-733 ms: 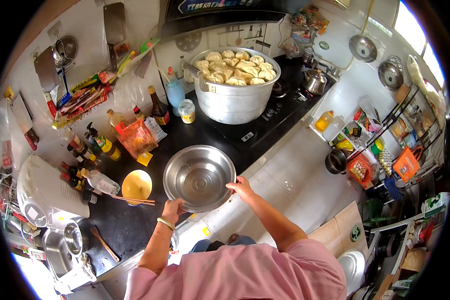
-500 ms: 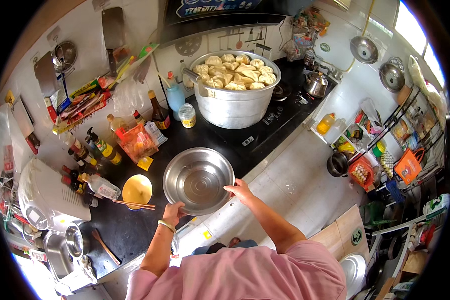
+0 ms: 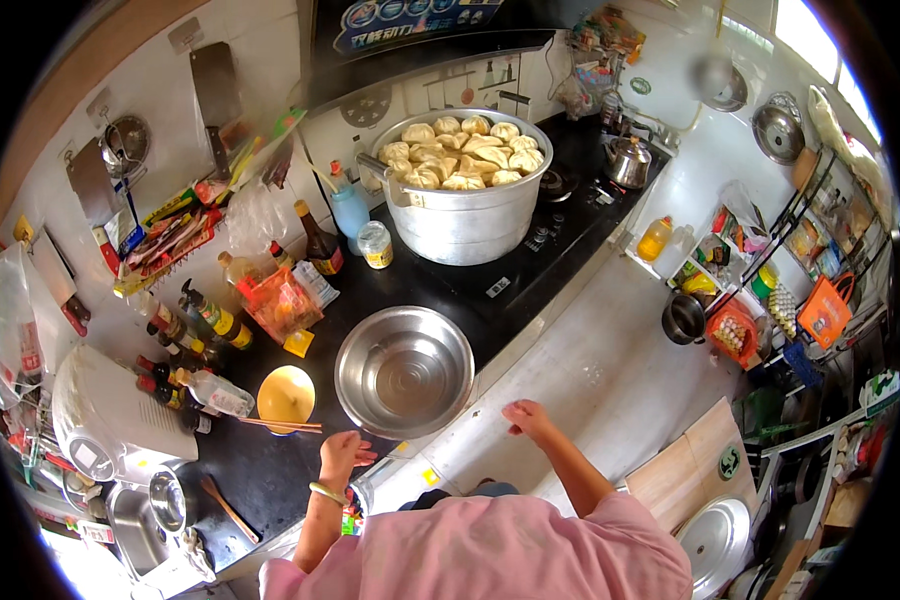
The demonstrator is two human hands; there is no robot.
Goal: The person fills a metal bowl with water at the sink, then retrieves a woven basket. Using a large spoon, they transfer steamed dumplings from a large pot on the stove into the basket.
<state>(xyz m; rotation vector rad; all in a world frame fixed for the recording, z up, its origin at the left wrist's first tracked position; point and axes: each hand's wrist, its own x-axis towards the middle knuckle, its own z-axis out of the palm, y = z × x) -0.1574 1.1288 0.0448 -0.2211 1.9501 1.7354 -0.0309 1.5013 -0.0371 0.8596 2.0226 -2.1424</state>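
A stainless steel basin rests on the black counter near its front edge. My left hand is just below the basin's lower left side, empty, with fingers loosely apart. My right hand is off the basin's lower right, over the floor, empty and open with slightly curled fingers. Left of the basin is a yellow bowl with chopsticks lying across its near side. Behind the basin stands a big aluminium pot full of pleated dumplings or buns.
Bottles, a red package, a white appliance and a sink line the counter's left. A kettle stands at the back right. Shelves with food and pans line the right, near a wooden board.
Both my hands have let go of the basin and moved down from it, toward my body. The basin sits a little farther right and lower in the picture.
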